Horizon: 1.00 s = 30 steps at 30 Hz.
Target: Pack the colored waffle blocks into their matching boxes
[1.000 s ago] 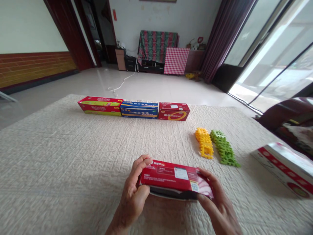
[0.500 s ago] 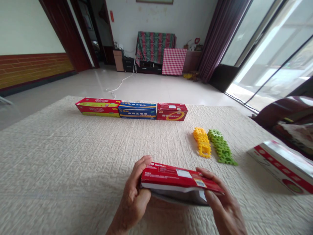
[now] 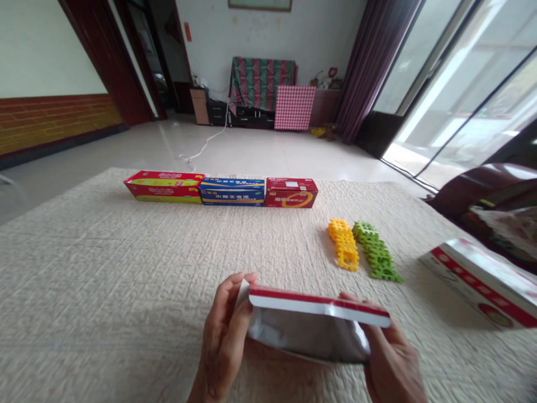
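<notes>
Between my two hands is a red cardboard box (image 3: pixel 310 330), its end facing me and gaping so that the greyish-white inside shows. My left hand (image 3: pixel 224 336) grips its left side, with the thumb near a small white flap at the corner. On the right side, my right hand (image 3: pixel 390 347) is closed on the box, its fingers partly hidden behind the red and white top flap. Beyond the hands stand three boxes end to end: a red and yellow-green box (image 3: pixel 165 187), a blue box (image 3: pixel 232 192) and a red box (image 3: pixel 291 193).
Yellow interlocking plastic pieces (image 3: pixel 344 243) and green ones (image 3: pixel 377 252) lie right of centre on the beige textured cover (image 3: pixel 126 291). A white and red box (image 3: pixel 482 285) is at the right, near a dark armrest (image 3: pixel 474 190). A white cable (image 3: pixel 205 145) trails across the floor.
The box in my hands has tilted so its opening faces me more and gapes wider; its printed top has turned out of sight. My left thumb has moved up to the corner flap.
</notes>
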Motion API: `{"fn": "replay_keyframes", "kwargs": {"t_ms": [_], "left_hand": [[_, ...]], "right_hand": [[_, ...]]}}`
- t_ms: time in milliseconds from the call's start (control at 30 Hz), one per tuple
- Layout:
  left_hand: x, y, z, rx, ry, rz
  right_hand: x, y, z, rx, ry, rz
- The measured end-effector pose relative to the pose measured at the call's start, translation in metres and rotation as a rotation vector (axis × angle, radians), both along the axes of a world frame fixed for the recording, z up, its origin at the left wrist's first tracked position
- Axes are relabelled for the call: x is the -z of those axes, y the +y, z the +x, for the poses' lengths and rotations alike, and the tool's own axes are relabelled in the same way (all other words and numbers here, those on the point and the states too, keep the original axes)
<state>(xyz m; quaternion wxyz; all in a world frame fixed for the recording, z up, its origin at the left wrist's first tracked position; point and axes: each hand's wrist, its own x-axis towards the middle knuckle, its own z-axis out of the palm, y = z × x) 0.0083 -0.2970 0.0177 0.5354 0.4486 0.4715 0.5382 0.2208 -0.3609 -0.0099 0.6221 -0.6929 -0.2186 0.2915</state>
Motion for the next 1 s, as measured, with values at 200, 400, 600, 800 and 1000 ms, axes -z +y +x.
{"fn": "replay_keyframes", "kwargs": {"t_ms": [200, 400, 600, 800, 1000], "left_hand": [[0.011, 0.009, -0.004, -0.099, -0.109, -0.082], [0.021, 0.017, -0.019, 0.001, 0.302, 0.094], [0.007, 0.020, -0.027, -0.059, 0.815, 0.664], [-0.001, 0.016, -0.024, 0.041, 0.955, 0.783], [0.000, 0.010, -0.017, 0.027, 0.941, 0.656]], "right_hand": [[-0.008, -0.003, -0.002, -0.087, -0.101, -0.067], [-0.020, -0.001, -0.003, -0.209, -0.271, -0.145], [-0.027, 0.000, -0.006, -0.194, -0.381, -0.096], [-0.028, -0.002, -0.001, -0.174, -0.297, -0.131], [-0.022, -0.003, 0.002, -0.098, -0.214, -0.165]]}}
